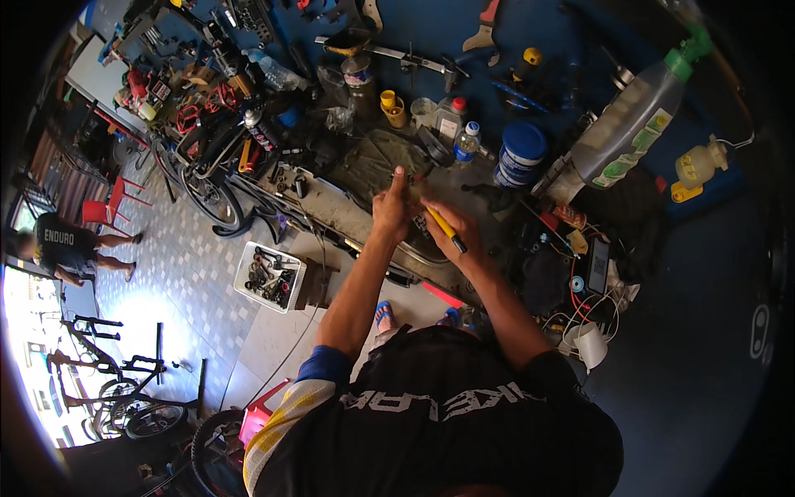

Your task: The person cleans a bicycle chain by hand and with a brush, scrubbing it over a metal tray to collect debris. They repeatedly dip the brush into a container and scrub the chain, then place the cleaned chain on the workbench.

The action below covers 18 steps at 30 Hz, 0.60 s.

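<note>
Black shirt (464, 439) right up close, below the left hand (392, 213) and right hand (463, 230). Gripping a yellow-and-black tool (445, 227) in the right one, black end poking back shirtward. Holding the left curled close beside it, thumb up, can't tell if clamped on anything, kinda blurry. Got a blue tub (522, 149) beyond the right, white bin (260, 301) of metal parts (272, 279) down-left of both

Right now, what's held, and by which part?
Right hand: yellow tool, held toward its far end, black end free. Left hand: too blurred to tell.
</note>
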### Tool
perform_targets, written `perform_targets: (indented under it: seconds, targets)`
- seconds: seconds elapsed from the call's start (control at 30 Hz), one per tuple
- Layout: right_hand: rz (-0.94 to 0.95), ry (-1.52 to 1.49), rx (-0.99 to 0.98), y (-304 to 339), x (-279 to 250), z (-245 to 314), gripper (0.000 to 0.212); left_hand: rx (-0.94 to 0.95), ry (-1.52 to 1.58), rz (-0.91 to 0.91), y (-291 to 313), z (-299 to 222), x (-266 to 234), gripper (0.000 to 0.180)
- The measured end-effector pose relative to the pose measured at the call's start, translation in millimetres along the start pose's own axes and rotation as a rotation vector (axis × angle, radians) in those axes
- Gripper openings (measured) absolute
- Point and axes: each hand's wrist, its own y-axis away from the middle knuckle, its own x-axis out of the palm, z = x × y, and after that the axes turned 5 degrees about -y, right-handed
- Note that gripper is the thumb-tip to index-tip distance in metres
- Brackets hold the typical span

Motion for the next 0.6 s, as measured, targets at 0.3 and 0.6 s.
perform_targets:
  seconds: [0.3,0.6]
  targets:
    - [-0.016,0.056,-0.058,10.4,4.9,-14.6,0.028,0.08,0.08,0.021,4.6,-2.8,5.4,0.037]
    - [0.047,-0.018,0.128,20.4,5.6,-23.2,0.027,0.051,0.045,0.05,-7.5,9.4,-17.2,0.035]
